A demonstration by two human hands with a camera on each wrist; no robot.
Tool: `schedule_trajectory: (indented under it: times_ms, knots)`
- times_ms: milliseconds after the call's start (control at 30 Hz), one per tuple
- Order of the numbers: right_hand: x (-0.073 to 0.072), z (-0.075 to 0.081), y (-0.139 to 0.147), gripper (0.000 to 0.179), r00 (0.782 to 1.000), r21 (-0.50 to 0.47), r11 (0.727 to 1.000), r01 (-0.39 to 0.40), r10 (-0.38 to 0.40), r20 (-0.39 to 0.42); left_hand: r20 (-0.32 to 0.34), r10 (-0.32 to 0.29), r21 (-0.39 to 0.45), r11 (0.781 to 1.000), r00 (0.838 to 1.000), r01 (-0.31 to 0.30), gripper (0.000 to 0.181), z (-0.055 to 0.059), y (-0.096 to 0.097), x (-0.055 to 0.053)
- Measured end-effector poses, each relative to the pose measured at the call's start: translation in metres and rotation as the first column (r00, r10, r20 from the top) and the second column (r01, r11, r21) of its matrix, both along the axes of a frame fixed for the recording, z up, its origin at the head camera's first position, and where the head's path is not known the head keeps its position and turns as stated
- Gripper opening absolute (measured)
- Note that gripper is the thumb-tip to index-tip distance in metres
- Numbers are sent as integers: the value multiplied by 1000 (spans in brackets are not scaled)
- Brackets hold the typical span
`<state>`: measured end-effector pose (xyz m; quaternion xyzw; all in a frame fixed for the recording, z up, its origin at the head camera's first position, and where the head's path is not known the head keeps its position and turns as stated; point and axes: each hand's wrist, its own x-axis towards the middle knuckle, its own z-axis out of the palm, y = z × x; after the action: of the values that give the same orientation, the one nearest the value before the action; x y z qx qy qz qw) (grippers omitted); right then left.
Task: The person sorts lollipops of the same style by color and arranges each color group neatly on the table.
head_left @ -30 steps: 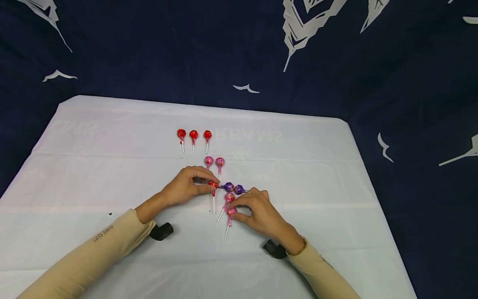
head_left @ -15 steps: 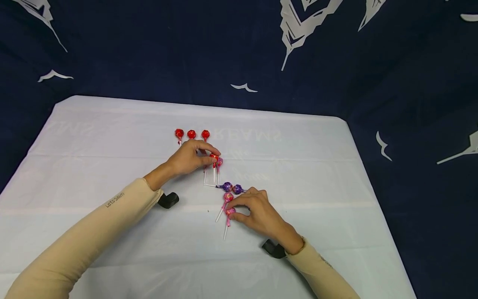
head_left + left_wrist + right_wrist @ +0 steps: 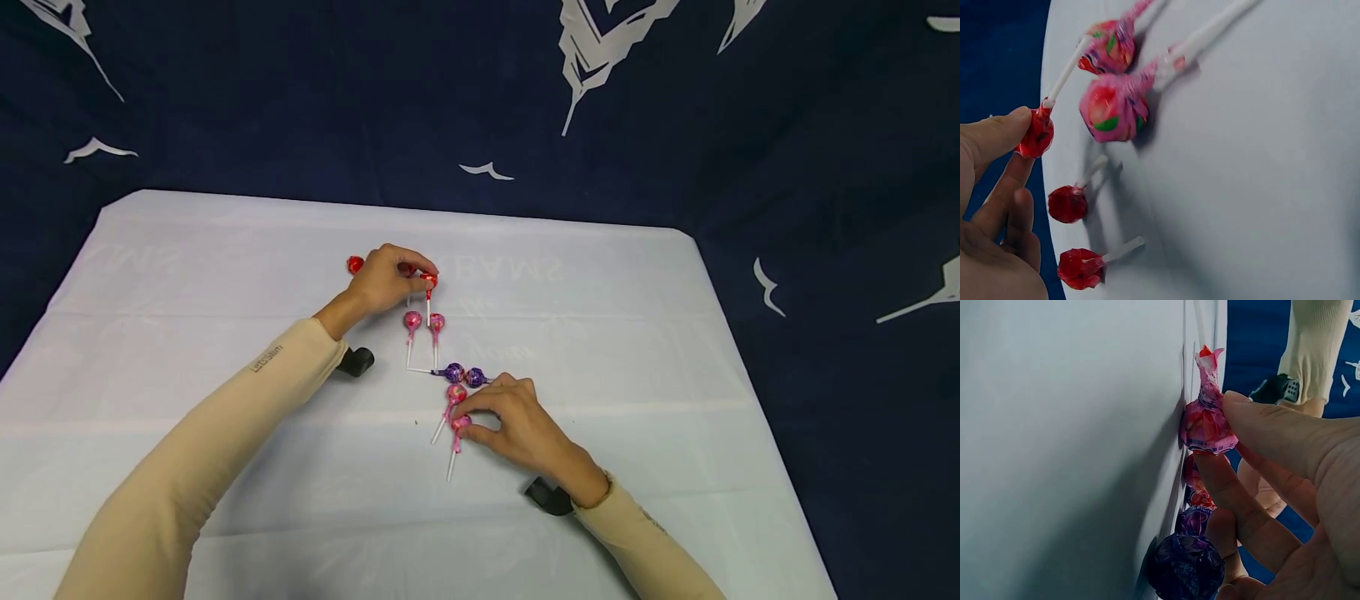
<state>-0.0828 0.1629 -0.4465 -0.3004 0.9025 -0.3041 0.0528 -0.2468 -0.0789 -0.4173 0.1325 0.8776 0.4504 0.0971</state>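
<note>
My left hand [image 3: 384,280] pinches a red-wrapped lollipop [image 3: 1036,136] by its head, thumb against the wrapper, white stick pointing toward me. It hovers at the right end of a row of red lollipops; one red lollipop [image 3: 355,264] shows at the far left, the others partly covered by the hand. In the left wrist view two red lollipops [image 3: 1067,204] lie beyond the fingers. Thumb and finger of my right hand [image 3: 521,427] pinch the head of a pink lollipop [image 3: 1207,428] at the table surface. Another pink lollipop [image 3: 456,394] lies just above it.
Two pink lollipops [image 3: 412,322] lie side by side below the red row. Two purple lollipops [image 3: 454,372] lie crosswise under them, one partly beside my right fingers. A white cloth [image 3: 622,333] covers the table; a dark blue patterned cloth [image 3: 300,100] hangs behind.
My left hand has carried the red lollipop away from me, from beside the purple lollipops past the pink pair to the red row. My right hand has stayed in place.
</note>
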Motion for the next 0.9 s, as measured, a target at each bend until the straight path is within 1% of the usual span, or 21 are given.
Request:
schedule_trajectory:
  times_ms: [133,233,367,533,733,900]
  knots:
    - [-1,0,0,19,1000,-2,1000,0,0,4,-55,20,-26,999,998,-22,20,-4,3,-9]
    - [-1,0,1,19,1000,-3,1000,-1,1,4,-77,34,-33,999,996,-36,19,-5,5,-14]
    - [-1,-1,1,19,1000,-6,1000,-3,3,5,-64,26,-48,998,998,-29,21,-4,8,-18]
    - [-2,0,2,19,1000,-13,1000,-7,7,8,-40,1,-77,997,999,-4,22,-2,12,-19]
    - [-2,1,2,18,1000,-4,1000,-4,4,-3,-61,19,-83,996,998,-24,19,-2,16,-22]
    - [-2,1,2,19,1000,-7,1000,-6,6,-1,-65,24,-127,991,998,-33,19,-2,20,-26]
